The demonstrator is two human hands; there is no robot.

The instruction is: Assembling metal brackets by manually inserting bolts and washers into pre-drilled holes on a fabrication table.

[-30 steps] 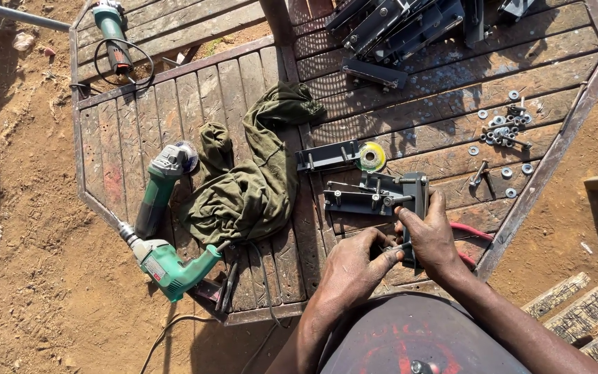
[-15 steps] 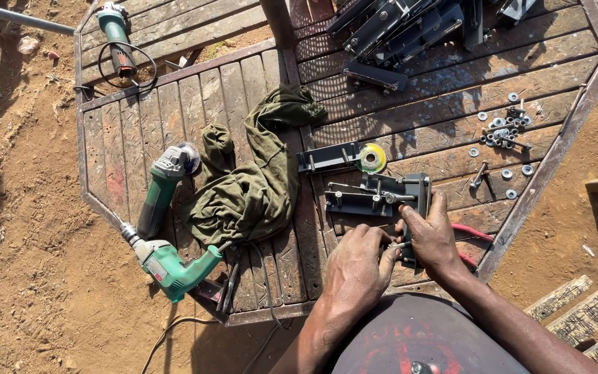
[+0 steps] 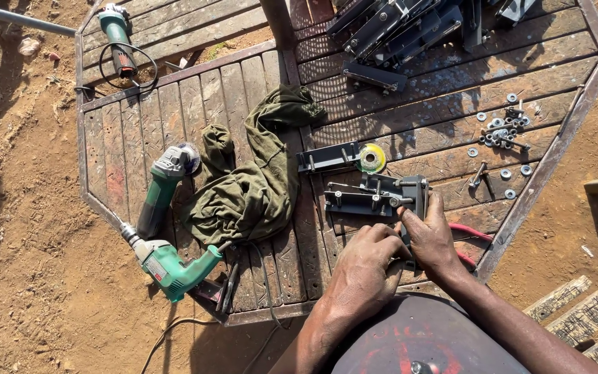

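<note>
Right now both hands meet on the dark grey bolted metal bracket assembly [image 3: 381, 195]: the left hand [image 3: 368, 266] curls over its near end, the right hand [image 3: 432, 239] grips its upright plate, though what the fingertips pinch is hidden. Beyond them lies a yellow-green grinding disc [image 3: 372, 158]; leftward, bare slatted planks [image 3: 309, 232], then an olive-green crumpled cloth [image 3: 254, 183].

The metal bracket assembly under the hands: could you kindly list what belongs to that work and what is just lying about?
In hand: left hand, right hand, grey metal bracket assembly.

Lying about: green drill, green angle grinder, olive cloth, loose washers and bolts.
</note>
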